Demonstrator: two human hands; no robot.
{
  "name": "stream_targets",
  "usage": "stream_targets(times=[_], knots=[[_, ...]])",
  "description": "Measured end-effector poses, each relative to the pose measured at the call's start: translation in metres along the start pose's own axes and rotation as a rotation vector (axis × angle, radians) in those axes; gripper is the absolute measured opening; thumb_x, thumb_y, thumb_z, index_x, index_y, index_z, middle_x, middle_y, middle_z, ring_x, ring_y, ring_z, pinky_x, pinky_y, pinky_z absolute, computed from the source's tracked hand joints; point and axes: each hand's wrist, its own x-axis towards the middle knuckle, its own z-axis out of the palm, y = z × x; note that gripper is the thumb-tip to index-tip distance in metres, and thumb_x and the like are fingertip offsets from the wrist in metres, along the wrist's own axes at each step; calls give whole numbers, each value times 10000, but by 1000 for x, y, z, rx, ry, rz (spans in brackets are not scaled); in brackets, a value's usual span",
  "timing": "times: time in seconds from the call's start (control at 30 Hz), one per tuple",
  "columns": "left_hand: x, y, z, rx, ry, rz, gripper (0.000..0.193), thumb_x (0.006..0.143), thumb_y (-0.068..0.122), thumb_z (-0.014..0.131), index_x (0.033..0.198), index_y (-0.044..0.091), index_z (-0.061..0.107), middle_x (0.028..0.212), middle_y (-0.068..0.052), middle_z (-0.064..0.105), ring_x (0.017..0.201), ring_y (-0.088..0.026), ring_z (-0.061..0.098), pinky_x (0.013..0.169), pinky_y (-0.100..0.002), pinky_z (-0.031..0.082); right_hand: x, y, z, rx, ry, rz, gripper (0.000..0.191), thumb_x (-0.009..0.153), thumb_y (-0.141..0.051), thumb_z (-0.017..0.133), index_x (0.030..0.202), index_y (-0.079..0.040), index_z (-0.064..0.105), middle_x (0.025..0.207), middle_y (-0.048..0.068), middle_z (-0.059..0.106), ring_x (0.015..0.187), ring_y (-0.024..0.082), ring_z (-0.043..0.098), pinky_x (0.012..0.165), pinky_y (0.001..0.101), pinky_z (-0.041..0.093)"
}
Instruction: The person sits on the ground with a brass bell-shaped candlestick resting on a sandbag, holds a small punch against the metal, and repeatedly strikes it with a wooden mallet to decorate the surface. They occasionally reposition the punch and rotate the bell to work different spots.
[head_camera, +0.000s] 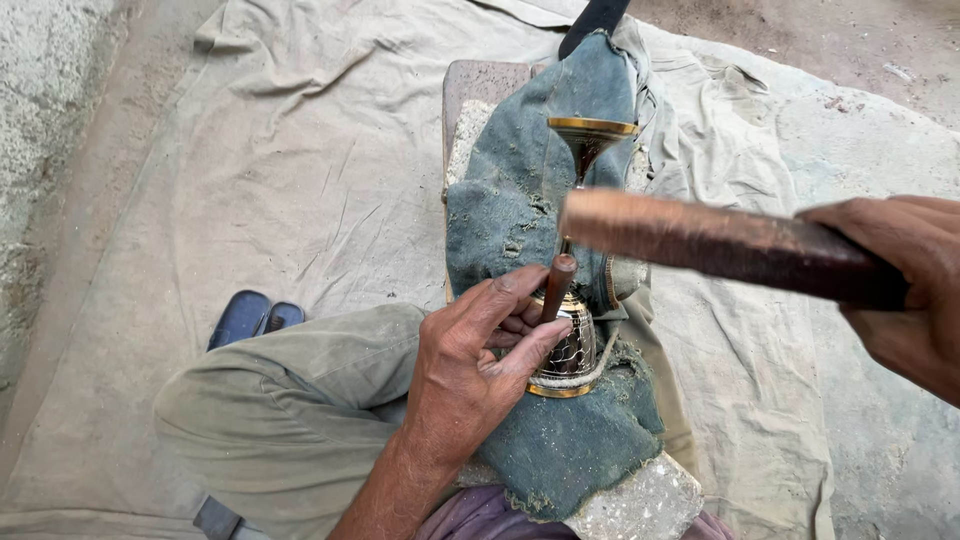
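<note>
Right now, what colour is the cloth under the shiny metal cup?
Faded blue-green cloth, frayed and dusty; seen best in the head view.

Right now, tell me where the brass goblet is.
In the head view the brass goblet lies on its side at centre, on the green cloth over the stone block, steadied by the left hand, which holds a punch against it.

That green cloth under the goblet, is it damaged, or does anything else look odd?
Yes: the green cloth is frayed and has holes by the left hand. The goblet lies sideways on it, not upright. Nothing looks spilled.
</note>
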Motion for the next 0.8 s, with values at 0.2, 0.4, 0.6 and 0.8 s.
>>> stream_targets(times=[0.2,0.4,0.6,0.8], knots=[[0,0,-1,-67,-7,-11,491,877,95,819,1342,92,661,1045,-79,760,920,-137,780,752,-270,702,0,1,-2,34,-110,86,323,805,11,762,1099,-113,709,838,53,687,708,130,700,611,277,586],[0,1,-2,-64,-15,-6,496,879,84,816,1349,74,657,1055,-81,759,931,-137,784,760,-271,700,-7,-11,3,273,102,291,432,910,18,739,1317,14,595,889,130,646,721,187,719,630,318,590],[0,1,-3,-46,-19,11,497,884,91,816,1353,72,655,1089,-82,765,930,-140,783,746,-275,698,1,-20,-5,326,173,268,437,914,17,748,1319,23,585,859,133,666,726,198,711,643,336,588],[0,-1,-2,-58,-24,-14,506,878,112,822,1354,88,653,1059,-67,769,918,-128,790,740,-258,702,-4,-12,-1,357,86,282,452,830,33,783,1257,-15,644,899,138,710,712,208,738,603,329,615]])
